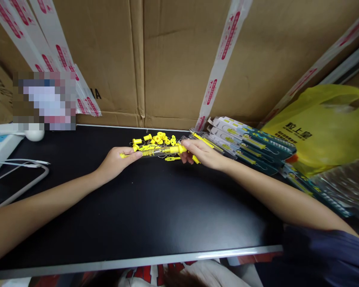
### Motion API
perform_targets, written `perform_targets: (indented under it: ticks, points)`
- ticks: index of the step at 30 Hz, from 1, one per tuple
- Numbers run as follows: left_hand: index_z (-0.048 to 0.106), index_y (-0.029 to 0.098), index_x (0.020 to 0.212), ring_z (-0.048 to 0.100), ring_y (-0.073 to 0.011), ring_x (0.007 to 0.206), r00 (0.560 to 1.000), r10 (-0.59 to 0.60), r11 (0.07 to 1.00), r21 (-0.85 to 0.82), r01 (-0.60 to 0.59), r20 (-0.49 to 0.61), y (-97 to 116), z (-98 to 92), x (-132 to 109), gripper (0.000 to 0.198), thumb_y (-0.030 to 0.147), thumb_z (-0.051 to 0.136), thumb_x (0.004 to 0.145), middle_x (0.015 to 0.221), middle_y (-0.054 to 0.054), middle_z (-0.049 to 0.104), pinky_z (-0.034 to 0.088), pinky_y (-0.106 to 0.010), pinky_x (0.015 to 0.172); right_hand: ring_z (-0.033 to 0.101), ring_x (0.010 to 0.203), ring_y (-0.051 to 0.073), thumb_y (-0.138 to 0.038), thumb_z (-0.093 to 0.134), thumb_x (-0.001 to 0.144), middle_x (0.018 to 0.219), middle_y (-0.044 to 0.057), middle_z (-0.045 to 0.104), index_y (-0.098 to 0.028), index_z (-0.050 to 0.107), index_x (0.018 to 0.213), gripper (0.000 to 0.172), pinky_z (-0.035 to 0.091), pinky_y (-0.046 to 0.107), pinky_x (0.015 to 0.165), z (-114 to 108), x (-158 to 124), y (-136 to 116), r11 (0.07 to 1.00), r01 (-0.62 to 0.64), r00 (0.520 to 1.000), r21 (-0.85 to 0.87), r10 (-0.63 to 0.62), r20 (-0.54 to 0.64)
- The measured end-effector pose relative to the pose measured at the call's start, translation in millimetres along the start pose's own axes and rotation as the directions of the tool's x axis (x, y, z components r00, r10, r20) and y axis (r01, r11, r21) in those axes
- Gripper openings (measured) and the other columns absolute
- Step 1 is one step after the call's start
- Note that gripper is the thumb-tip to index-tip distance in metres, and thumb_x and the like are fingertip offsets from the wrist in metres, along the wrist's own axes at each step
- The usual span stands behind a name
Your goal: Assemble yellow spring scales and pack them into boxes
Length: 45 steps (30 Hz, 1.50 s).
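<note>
A clear plastic tube point(164, 150) with a spring inside and yellow end pieces lies level between my two hands, just above the black table. My left hand point(117, 161) pinches its left end, where a yellow tip pokes out beyond the fingers. Around the yellow cap at the other end, the fingers of my right hand point(199, 152) are closed. Behind the tube is a loose pile of small yellow plastic parts point(158, 138), with thin wire pieces among them. A flat yellow strip point(172, 159) lies in front of the pile, and another yellow piece shows under my right hand.
Stacked printed boxes point(251, 143) and clear-and-yellow tubes point(206, 140) lie right of the pile. A yellow plastic bag point(323, 127) stands at far right. White cables point(32, 163) and a power strip point(2, 147) are at left. Large cardboard point(173, 59) walls the back.
</note>
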<state>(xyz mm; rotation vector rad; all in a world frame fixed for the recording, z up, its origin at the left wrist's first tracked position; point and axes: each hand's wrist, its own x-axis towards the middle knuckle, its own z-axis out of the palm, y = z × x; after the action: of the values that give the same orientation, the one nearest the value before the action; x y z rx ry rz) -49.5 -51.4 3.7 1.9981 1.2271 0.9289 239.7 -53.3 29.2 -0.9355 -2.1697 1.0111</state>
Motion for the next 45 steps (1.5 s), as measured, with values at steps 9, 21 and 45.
perform_targets:
  ticks: [9, 21, 45]
  points:
    - [0.036, 0.019, 0.05, 0.029, -0.0073, 0.046, 1.0, -0.009, 1.0, 0.014, 0.009, -0.015, 0.5, -0.6, 0.3, 0.045, 0.05, 0.053, 0.079, 0.046, 0.006, 0.033, 0.02, -0.022, 0.045, 0.048, 0.048, 0.007, -0.047, 0.05, 0.094, 0.065, -0.004, 0.059, -0.021, 0.041, 0.089, 0.028, 0.038, 0.02, 0.045, -0.7, -0.2, 0.6, 0.987, 0.074, 0.997, 0.143, -0.07, -0.032]
    - [0.037, 0.019, 0.051, 0.028, -0.0072, 0.045, 1.0, -0.014, 1.0, -0.007, 0.014, -0.009, -0.6, 0.5, -0.1, 0.046, 0.052, 0.053, 0.078, 0.047, 0.006, 0.032, 0.02, -0.022, 0.044, 0.046, 0.045, 0.007, -0.048, 0.039, 0.098, 0.065, -0.004, 0.057, -0.02, 0.042, 0.094, 0.028, 0.038, 0.02, 0.044, 0.6, -1.3, 0.4, 0.998, 0.056, 0.994, 0.04, -0.052, -0.092]
    - [0.038, 0.019, 0.053, 0.03, -0.0072, 0.048, 1.0, -0.017, 1.0, 0.001, 0.017, 0.001, -6.2, 0.5, 0.7, 0.046, 0.053, 0.052, 0.079, 0.052, 0.006, 0.032, 0.02, -0.023, 0.047, 0.047, 0.047, 0.007, -0.037, 0.049, 0.095, 0.069, -0.004, 0.057, -0.021, 0.038, 0.094, 0.02, 0.039, 0.019, 0.042, 1.6, -3.0, -5.2, 0.996, 0.079, 0.994, 0.044, -0.076, -0.075]
